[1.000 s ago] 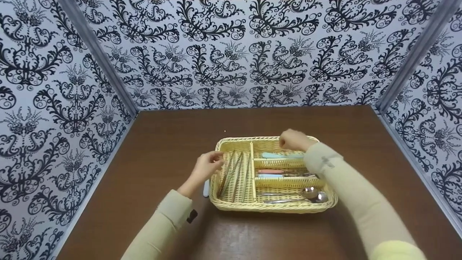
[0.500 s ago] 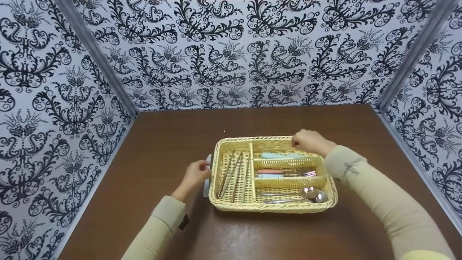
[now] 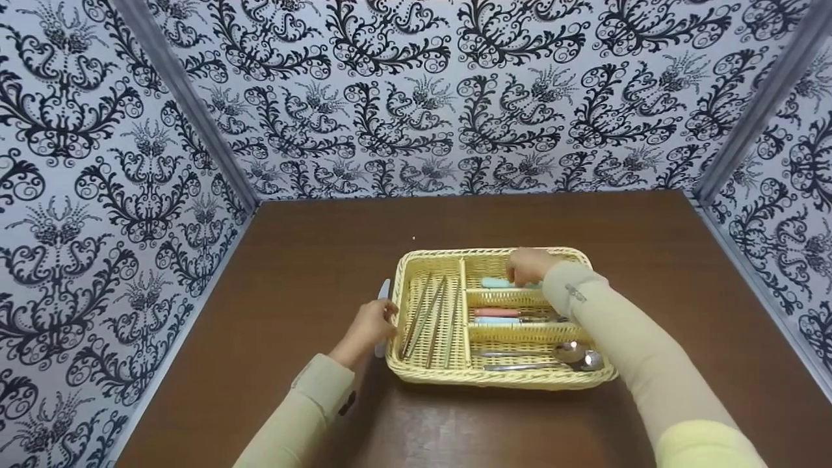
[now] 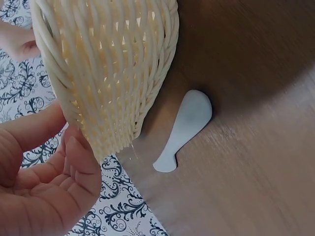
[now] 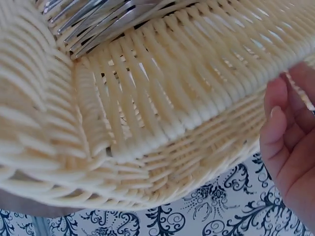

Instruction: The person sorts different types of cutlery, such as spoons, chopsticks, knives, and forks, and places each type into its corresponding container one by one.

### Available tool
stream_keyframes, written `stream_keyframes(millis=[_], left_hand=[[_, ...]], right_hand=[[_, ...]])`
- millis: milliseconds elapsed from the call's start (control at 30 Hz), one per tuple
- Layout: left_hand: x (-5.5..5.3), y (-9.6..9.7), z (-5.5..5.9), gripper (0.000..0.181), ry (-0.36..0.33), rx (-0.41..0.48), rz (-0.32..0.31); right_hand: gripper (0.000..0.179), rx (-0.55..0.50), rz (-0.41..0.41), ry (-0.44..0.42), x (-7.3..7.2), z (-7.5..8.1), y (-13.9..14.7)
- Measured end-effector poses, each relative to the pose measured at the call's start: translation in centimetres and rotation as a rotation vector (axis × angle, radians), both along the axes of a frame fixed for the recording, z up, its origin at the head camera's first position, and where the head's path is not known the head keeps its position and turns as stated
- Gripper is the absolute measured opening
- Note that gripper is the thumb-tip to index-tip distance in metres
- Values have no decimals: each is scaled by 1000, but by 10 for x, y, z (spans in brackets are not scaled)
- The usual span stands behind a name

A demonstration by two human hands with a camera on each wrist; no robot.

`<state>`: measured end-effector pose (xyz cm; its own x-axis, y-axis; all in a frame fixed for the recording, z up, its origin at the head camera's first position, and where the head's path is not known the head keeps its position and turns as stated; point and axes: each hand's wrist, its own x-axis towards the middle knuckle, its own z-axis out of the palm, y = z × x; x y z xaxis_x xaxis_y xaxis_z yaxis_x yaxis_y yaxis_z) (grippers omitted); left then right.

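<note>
In the head view, a pale wicker cutlery basket (image 3: 497,378) stands on the brown table. My left hand (image 3: 372,325) is at its left rim; in the left wrist view, thumb and fingers pinch the woven edge. Beside that rim, outside the basket, lies a pale blue paddle-shaped spreader (image 4: 192,118), partly behind the hand in the head view. My right hand (image 3: 530,265) reaches into the back compartment over a light blue handled piece (image 3: 496,283), its fingers curled. In the right wrist view, the right fingers are near a divider; whether they grip anything is hidden.
Several chopsticks (image 3: 434,325) lie in the left compartment. A pink handle (image 3: 497,312) and a blue handle (image 3: 497,320) belong to forks in the middle one. Spoons (image 3: 571,353) lie in front. Patterned wall panels (image 3: 416,117) enclose the table.
My left hand has come down from over the chopsticks, past the spreader, to the left rim. The right hand moved right along the back rim, then back left and down into the back compartment.
</note>
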<state>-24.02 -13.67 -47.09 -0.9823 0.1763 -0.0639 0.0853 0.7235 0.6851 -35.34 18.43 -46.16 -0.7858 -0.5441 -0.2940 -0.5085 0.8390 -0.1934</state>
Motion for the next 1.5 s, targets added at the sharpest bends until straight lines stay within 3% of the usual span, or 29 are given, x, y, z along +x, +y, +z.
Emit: stream_keyframes(millis=[200,467,667,867,1000,1133,1267,1433,1500], left_hand=[[-2,4,3,35,-32,-26,6],[-4,5,3,34,-24,-68,2],[-5,6,1,33,-25,-96,6],[-4,5,4,31,-39,-129,6],[-4,6,6,32,-54,-146,4],[-4,6,5,33,-45,-143,6],[-4,6,5,33,-42,-135,8],[-3,6,5,33,-46,-128,10],[-3,6,5,33,-37,-126,7]], right_hand=[[27,43,51,-23,-2,-12,1],[18,65,-20,-42,-15,-36,5],[26,48,-13,-53,-13,-30,4],[35,3,79,55,-12,-27,9],[25,-17,94,92,-14,-30,14],[6,-66,38,33,-15,-28,16],[15,-100,0,-45,-13,-21,14],[3,-91,36,-48,-12,-18,13],[14,-90,61,-43,-12,-19,14]])
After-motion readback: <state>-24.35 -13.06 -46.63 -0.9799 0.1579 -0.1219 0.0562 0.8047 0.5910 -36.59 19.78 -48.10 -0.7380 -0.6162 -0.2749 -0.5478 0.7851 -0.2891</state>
